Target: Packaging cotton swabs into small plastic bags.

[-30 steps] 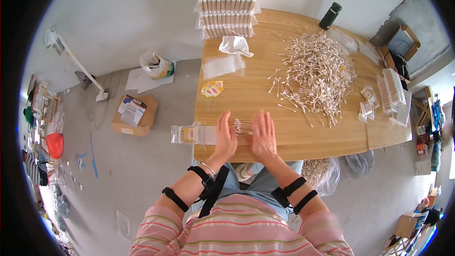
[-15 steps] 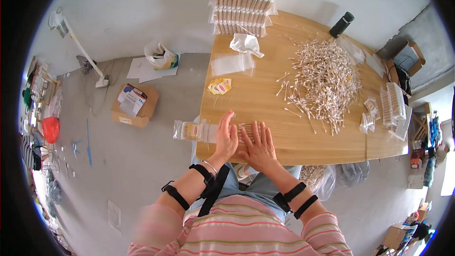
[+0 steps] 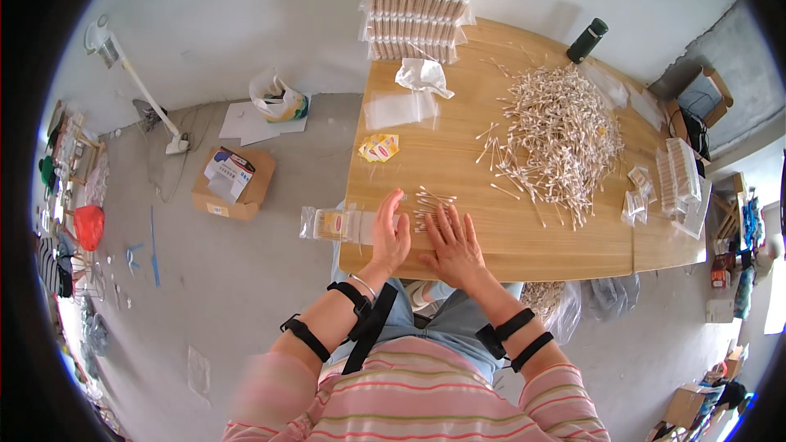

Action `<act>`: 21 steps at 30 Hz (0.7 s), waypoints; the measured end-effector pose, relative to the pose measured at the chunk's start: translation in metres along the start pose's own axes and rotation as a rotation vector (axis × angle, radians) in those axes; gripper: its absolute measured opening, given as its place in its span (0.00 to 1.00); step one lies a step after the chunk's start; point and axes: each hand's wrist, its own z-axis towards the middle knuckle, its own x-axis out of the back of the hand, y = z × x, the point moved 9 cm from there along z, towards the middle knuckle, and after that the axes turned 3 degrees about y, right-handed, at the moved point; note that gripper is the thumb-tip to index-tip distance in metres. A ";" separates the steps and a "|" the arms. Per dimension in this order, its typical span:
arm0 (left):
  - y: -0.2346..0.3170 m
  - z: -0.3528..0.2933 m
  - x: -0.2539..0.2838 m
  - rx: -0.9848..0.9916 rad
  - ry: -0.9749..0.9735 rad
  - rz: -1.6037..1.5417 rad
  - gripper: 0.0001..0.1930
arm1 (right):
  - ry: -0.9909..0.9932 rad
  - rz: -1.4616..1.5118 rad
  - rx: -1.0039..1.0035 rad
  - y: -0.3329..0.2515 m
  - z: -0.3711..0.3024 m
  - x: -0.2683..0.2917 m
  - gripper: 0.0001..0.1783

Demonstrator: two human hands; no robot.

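A small bunch of cotton swabs (image 3: 434, 197) lies on the table between my hands. My right hand (image 3: 455, 249), fingers spread, rests over the right part of that bunch. On its left side my left hand (image 3: 391, 233) stands on edge with the fingers stretched, nothing gripped. Left of that hand, a clear plastic bag (image 3: 329, 224) with a yellow-and-white card inside sticks out past the table's left edge; the left hand hides its right end. A large heap of loose swabs (image 3: 565, 143) spreads over the right of the table.
Stacked packs of swabs (image 3: 417, 8) rise at the far left of the table. Yellow cards (image 3: 379, 147), clear flat bags (image 3: 401, 111) and crumpled white paper (image 3: 424, 77) lie nearer. A dark green bottle (image 3: 588, 41) stands far right. Filled packs (image 3: 681, 176) sit at the right edge.
My right hand has shifted slightly right, and more of the small bunch shows, with some swabs now lying askew. The left hand has hardly moved.
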 end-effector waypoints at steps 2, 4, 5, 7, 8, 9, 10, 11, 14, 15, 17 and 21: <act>-0.001 0.001 0.000 0.006 -0.007 0.002 0.21 | 0.004 0.013 0.007 -0.002 -0.003 0.000 0.44; -0.003 0.001 -0.003 0.012 -0.015 0.000 0.22 | 0.006 0.023 0.011 0.000 -0.003 0.001 0.44; -0.004 0.001 -0.001 0.019 -0.006 0.002 0.22 | 0.017 -0.025 0.022 0.002 0.004 0.002 0.44; -0.006 0.001 -0.001 0.022 0.003 0.003 0.22 | 0.031 -0.074 0.033 0.004 0.014 0.006 0.44; -0.005 0.001 -0.001 0.012 0.006 -0.001 0.22 | 0.049 -0.053 0.015 0.008 0.019 0.010 0.44; -0.002 0.001 0.000 0.003 0.012 -0.002 0.22 | 0.066 -0.031 0.001 0.012 0.024 0.014 0.44; -0.001 0.003 0.000 0.002 0.015 0.000 0.22 | 0.067 -0.031 0.005 0.014 0.030 0.017 0.44; 0.000 0.004 0.000 0.012 0.010 0.003 0.22 | 0.131 0.031 -0.028 0.019 0.036 0.025 0.44; 0.003 0.002 -0.001 0.025 0.015 -0.005 0.22 | 0.172 0.066 -0.075 0.028 0.046 0.024 0.44; 0.000 0.003 0.001 0.024 0.030 -0.011 0.22 | 0.156 0.041 -0.081 0.027 0.050 0.021 0.44; -0.005 0.002 0.000 0.019 0.040 -0.018 0.22 | 0.109 0.019 -0.073 0.023 0.048 0.014 0.44; 0.000 0.000 0.003 0.007 0.044 -0.016 0.22 | -0.028 -0.074 -0.034 0.010 0.027 0.000 0.43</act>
